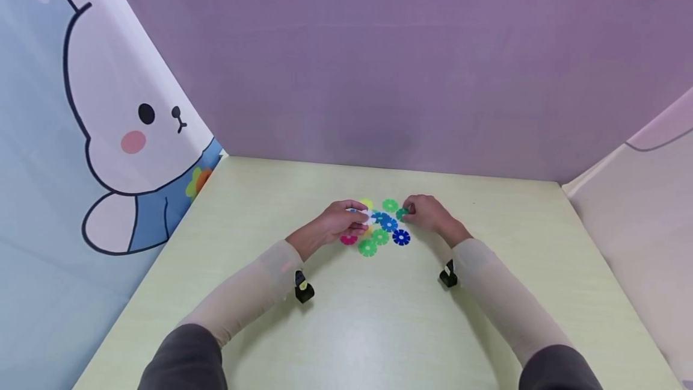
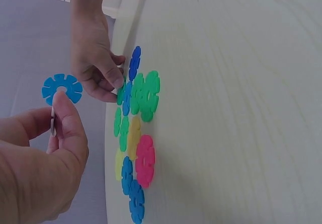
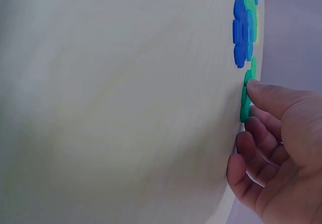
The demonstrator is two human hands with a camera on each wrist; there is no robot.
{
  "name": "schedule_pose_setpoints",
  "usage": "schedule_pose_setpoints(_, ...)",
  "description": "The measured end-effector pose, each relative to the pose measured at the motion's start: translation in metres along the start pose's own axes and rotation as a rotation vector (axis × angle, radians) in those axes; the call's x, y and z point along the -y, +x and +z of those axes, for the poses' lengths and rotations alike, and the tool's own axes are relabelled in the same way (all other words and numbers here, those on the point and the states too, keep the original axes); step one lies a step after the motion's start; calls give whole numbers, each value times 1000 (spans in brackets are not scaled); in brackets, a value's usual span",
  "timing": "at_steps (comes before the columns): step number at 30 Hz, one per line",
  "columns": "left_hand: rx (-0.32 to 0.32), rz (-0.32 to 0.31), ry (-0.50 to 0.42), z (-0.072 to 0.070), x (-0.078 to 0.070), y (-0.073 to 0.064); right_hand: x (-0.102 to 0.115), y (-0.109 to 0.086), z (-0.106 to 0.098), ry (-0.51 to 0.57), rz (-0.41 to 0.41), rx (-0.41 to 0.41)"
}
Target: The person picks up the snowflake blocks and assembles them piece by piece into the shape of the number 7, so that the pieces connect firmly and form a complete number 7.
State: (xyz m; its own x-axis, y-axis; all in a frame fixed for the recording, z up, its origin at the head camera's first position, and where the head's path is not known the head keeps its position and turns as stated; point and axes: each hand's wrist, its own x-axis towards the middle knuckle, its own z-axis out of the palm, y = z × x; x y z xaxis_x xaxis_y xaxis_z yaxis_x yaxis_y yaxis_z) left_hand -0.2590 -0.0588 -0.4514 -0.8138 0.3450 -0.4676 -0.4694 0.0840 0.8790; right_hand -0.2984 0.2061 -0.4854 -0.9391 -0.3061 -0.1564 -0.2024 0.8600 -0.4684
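Observation:
My left hand [image 1: 342,219] pinches a white notched disc [image 2: 53,122], seen edge-on in the left wrist view, joined to a blue notched disc [image 2: 72,88]. Both are raised above the table. Across from it, my right hand [image 1: 429,212] has thumb and index finger at a dark green flower-shaped disc [image 3: 245,104], pinching it at the table surface. The other fingers of that hand curl loosely beneath. Around the hands lie a dark blue disc [image 1: 401,237], light green discs [image 1: 367,248], and a pink disc [image 2: 145,161] partly behind the left hand in the head view.
More discs lie close together on the pale wooden table [image 1: 373,318], among them a yellow disc [image 2: 134,137] and blue discs [image 2: 136,202]. A purple backdrop [image 1: 379,77] rises behind the table, and a rabbit-print cloth [image 1: 135,107] hangs at the left.

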Motion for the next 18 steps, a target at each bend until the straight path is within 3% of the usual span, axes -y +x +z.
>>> schedule_pose_setpoints(18,-12,-9,5,3,2,2,-5,-3,-2,73,3,-44)
